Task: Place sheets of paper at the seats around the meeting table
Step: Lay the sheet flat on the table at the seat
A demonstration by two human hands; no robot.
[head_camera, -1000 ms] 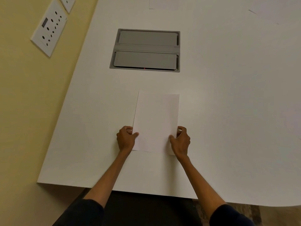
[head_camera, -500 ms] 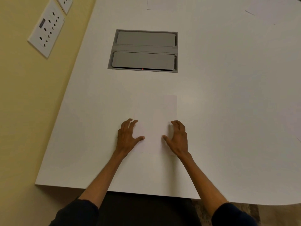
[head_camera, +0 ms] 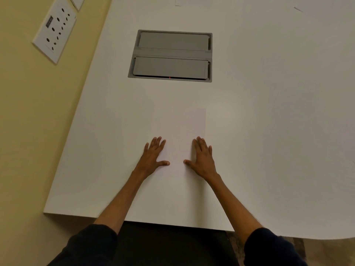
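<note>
White on white, the sheet of paper is hard to pick out against the desk; only its right edge and upper right corner read clearly. It lies flat in portrait, short side toward the person, squarely in front of them and a little in from the near desk edge, which is likely where a seated reader would want it. Beyond it, well apart, the grey cable hatch is set into the desk.

Both hands lie palm down on the sheet's lower half. The left hand covers the left edge and the right hand the right, thumbs pointing inward toward each other without meeting. Neither grip pinches anything: fingers are spread and laid flat, apparently to smooth the paper and hold it square (a light sheet slides easily on so slick a top).

Another sheet shows at the far edge of the view, so this placing seems one of several. On the yellow wall to the left sits a socket plate.
</note>
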